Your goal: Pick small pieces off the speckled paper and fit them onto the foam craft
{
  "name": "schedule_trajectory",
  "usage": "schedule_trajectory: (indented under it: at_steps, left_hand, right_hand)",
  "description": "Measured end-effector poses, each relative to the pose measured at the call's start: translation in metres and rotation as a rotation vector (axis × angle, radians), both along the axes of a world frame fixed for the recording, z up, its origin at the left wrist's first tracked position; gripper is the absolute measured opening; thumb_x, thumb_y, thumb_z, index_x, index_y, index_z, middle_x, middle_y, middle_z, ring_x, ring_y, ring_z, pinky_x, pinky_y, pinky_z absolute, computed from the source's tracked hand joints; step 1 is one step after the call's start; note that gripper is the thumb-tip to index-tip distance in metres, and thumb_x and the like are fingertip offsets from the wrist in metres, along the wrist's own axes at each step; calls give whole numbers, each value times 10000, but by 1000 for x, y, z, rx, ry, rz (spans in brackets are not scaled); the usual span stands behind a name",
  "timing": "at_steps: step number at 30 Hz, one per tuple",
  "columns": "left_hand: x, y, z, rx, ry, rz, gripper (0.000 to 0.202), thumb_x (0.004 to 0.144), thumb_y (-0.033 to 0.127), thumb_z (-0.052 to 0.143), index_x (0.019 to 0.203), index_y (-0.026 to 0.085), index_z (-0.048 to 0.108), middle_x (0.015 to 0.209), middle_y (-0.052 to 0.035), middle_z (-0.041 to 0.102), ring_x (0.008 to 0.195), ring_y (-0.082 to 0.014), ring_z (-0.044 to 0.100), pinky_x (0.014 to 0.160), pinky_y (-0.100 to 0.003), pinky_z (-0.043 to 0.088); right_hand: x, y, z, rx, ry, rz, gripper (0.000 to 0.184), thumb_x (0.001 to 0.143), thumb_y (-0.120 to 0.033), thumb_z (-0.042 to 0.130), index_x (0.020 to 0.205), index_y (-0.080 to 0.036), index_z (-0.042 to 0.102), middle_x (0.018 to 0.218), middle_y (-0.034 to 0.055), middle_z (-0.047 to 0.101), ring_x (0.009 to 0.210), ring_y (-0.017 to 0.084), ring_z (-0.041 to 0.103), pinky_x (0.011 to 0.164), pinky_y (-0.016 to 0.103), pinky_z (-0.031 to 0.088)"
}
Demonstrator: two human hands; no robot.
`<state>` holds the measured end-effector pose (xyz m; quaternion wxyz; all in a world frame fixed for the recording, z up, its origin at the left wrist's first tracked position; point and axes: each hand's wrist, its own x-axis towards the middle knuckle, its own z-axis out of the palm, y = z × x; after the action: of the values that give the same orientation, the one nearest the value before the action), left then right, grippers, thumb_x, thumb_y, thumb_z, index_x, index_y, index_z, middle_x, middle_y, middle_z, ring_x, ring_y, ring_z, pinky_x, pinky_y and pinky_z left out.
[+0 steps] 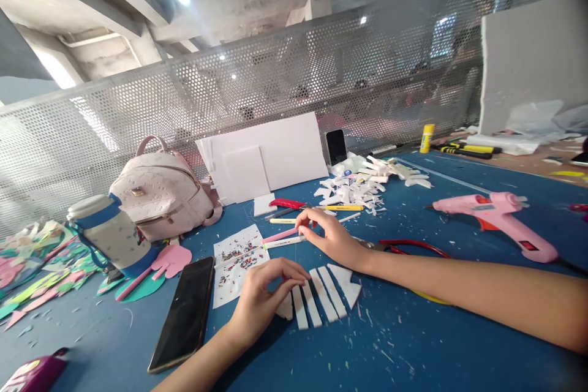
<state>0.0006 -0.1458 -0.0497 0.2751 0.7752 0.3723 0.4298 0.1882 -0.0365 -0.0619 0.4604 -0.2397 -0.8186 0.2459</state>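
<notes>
My left hand (269,294) is closed in a pinch, its fingertips at the upper ends of several white foam strips (323,294) lying side by side on the blue table. Whether a strip is between those fingertips I cannot make out. Beyond it, my right hand (331,236) has thumb and index finger curled together beside a white pen (285,242) and a pink stick (279,235). Anything in that pinch is too small to tell. A sheet of paper (220,294) with small colourful bits lies left of the hands.
A black phone (184,312) lies at left, near a bottle (113,233) and a backpack (158,190). White foam scraps (356,187) and red-handled pliers (289,203) lie farther back. A pink glue gun (500,220) rests at right, beyond my right forearm.
</notes>
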Motion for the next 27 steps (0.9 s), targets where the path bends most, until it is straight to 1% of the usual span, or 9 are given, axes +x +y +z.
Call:
schedule_trajectory:
  at_steps: [6,9,13,17,21,24,27]
  left_hand:
    - [0,3,-1,3,-16,79,136,921,220,597,831,188,693,884,-45,745,826,-164,696,765,-257,515]
    - [-2,4,-3,2,-31,101,142,921,225,590,828,190,692,891,-50,746,842,-174,696,777,-274,520]
    - [-3,7,-4,23,-44,145,131,911,218,592,818,189,680,905,-61,744,867,-189,692,785,-295,527]
    - [-3,8,-3,19,-51,181,139,901,198,591,787,185,670,896,-58,744,866,-186,689,785,-288,525]
    - [-4,10,-6,1,-49,210,131,895,199,602,789,192,679,896,-41,744,866,-178,686,808,-285,516]
    - [-5,12,-8,15,-44,265,121,877,192,622,777,196,690,870,-30,744,851,-178,685,790,-279,512]
    - [-6,15,-8,39,-39,316,111,855,181,642,760,195,698,856,-32,743,844,-186,684,742,-273,507]
  right_hand:
    - [0,3,0,-58,37,-28,94,939,-180,478,937,-211,566,906,16,615,846,165,566,745,284,432]
    - [0,2,1,-83,41,-30,100,940,-182,461,936,-206,557,901,22,609,837,167,563,733,282,436]
    - [1,2,1,-76,40,-24,114,936,-178,446,928,-202,558,889,31,607,832,173,560,745,293,444]
    - [0,2,1,-57,34,-23,139,926,-147,431,913,-205,557,879,27,604,837,174,555,788,306,448]
    - [0,5,0,-17,18,-33,177,919,-121,431,912,-211,583,912,30,622,877,182,558,836,326,445]
    - [0,4,1,26,2,-36,196,903,-102,465,947,-219,616,961,31,647,952,195,562,901,355,431]
    - [1,-1,4,93,-23,10,229,902,-100,497,1013,-238,642,1020,29,665,1029,202,553,967,381,410]
